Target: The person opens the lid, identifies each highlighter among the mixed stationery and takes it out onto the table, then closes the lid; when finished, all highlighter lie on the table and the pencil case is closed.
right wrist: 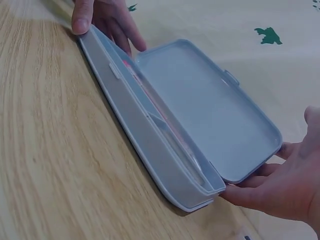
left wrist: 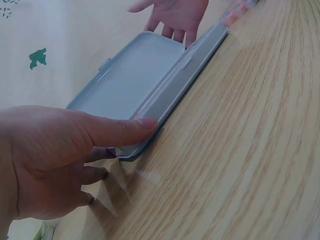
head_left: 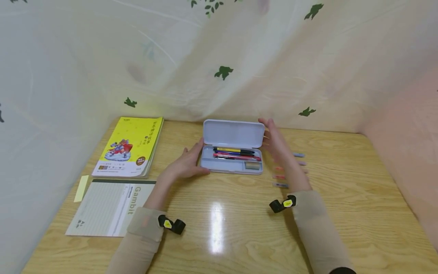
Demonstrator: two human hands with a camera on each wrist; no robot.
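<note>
An open pale-blue pencil case (head_left: 236,172) lies at the back middle of the table, its lid (head_left: 234,133) raised. Inside are several pens (head_left: 236,151) and, in the small front right compartment, a greyish block (head_left: 252,165) like an eraser. My left hand (head_left: 186,163) holds the case's left end, thumb over the front corner and the other fingers round the side. At the right end is my right hand (head_left: 278,144); in the right wrist view its fingers (right wrist: 250,195) reach behind the lid's edge, with the thumb raised.
Several slim coloured pens (head_left: 280,185) lie in a column, partly under my right forearm. To the left are a yellow book (head_left: 137,133), a Gambit notebook (head_left: 109,205) and a pale yellow strip (head_left: 81,188). A printed curtain (head_left: 171,87) hangs close behind the case.
</note>
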